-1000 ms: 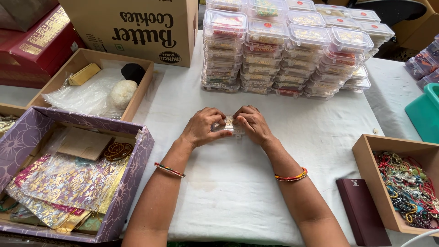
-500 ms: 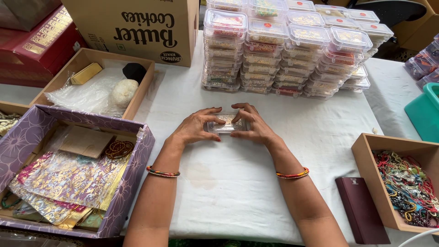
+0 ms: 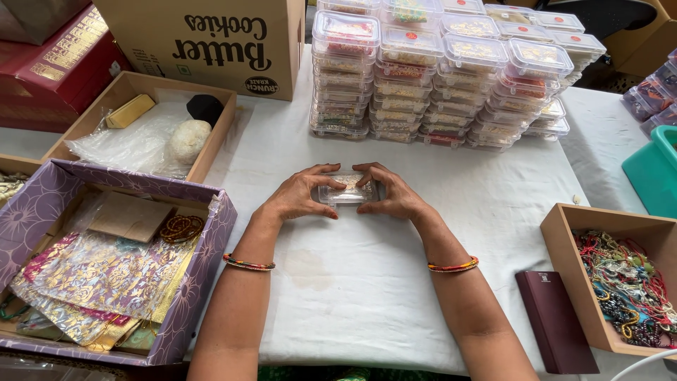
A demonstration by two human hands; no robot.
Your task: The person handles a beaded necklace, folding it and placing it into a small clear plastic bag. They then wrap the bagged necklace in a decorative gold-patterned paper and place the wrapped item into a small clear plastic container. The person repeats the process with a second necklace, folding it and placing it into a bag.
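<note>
A small clear plastic box (image 3: 347,189) with gold-coloured pieces inside rests on the white tablecloth (image 3: 352,282) in front of me. My left hand (image 3: 300,195) grips its left end, fingers spread over the lid's edge. My right hand (image 3: 390,192) holds the right end the same way. Both wrists wear thin multicoloured bangles. Beyond the box stand several stacks of similar clear boxes (image 3: 444,70), filled and closed.
A purple patterned box (image 3: 204,282) of shiny fabric pouches lies at left, a wooden tray (image 3: 211,144) with plastic wrap behind it, a cardboard carton (image 3: 204,42) at the back. At right: a wooden tray (image 3: 564,261) of beaded strings, a maroon booklet (image 3: 557,321), a teal container (image 3: 652,176).
My hands uncurled from over the box and now hold it by its ends, so the lid shows. The box sits slightly farther from me.
</note>
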